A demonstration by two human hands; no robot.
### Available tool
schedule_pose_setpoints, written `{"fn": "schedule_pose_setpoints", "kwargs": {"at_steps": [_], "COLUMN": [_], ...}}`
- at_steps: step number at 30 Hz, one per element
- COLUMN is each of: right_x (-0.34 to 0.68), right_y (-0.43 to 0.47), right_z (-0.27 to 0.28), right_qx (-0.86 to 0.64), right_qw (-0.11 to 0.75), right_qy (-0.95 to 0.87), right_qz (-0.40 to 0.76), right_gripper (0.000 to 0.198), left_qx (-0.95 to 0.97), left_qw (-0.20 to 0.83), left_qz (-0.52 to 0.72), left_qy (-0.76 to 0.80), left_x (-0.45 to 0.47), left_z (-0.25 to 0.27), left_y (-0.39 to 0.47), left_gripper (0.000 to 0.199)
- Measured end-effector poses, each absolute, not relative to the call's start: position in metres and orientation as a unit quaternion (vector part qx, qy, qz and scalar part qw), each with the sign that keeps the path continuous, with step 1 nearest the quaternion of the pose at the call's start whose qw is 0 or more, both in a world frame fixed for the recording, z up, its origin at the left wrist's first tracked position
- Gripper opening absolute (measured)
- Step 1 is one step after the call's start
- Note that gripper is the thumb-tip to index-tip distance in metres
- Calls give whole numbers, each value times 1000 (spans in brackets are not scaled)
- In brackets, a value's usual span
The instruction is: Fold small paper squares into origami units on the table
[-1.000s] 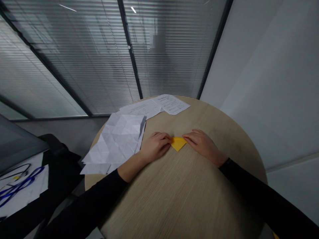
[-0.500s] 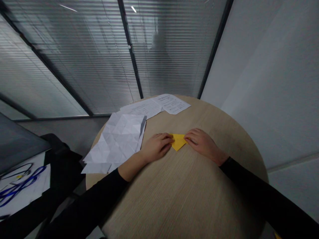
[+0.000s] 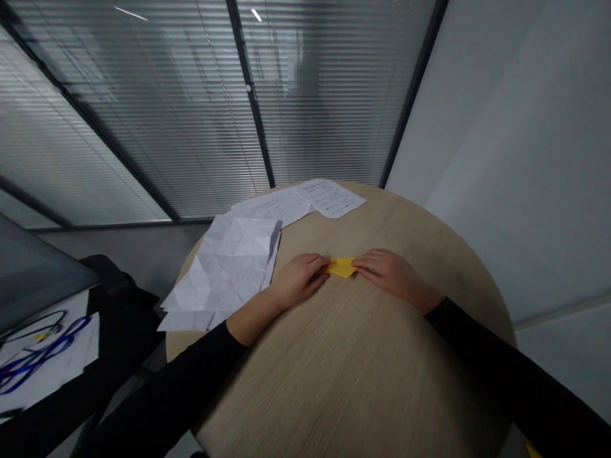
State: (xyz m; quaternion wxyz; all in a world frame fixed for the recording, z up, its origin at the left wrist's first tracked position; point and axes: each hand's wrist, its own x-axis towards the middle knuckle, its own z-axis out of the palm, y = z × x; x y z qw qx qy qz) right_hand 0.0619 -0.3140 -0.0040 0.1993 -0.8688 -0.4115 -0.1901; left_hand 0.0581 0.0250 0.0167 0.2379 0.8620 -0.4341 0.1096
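A small piece of folded yellow paper (image 3: 342, 267) is between my two hands, over the middle of the round wooden table (image 3: 344, 356). My left hand (image 3: 300, 278) has its fingers closed on the paper's left end. At the opposite end, my right hand (image 3: 389, 273) pinches the paper between thumb and fingers. Only the middle of the paper shows; fingertips cover both ends. Its lower edge looks short and blunt from here.
Creased white sheets (image 3: 224, 267) lie in a stack left of my left hand. Printed pages (image 3: 329, 198) rest at the table's far edge. Beyond stands a glass partition with blinds (image 3: 324, 127); a wall (image 3: 534, 159) is on the right. Blue cable (image 3: 42, 356) lies at lower left.
The yellow paper showed a downward-pointing triangle before; now its visible part is shallower, with the point no longer reaching as low. My right hand has shifted slightly; both hands keep their hold.
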Motion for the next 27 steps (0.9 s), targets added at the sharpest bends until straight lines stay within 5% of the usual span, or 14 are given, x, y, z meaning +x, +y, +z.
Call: {"fn": "schedule_pose_setpoints", "kwargs": {"at_steps": [27], "right_x": [58], "right_y": [-321], "right_z": [-1], "right_qx": [-847], "right_qw": [204], "right_qy": [-454], "right_qz": [-185], "right_gripper": [20], "left_qx": [874], "left_qw": [213], "left_qz": [134], "left_qy": [-416], "left_x": [61], "left_z": [13], "left_y": [26], "left_gripper": [20]}}
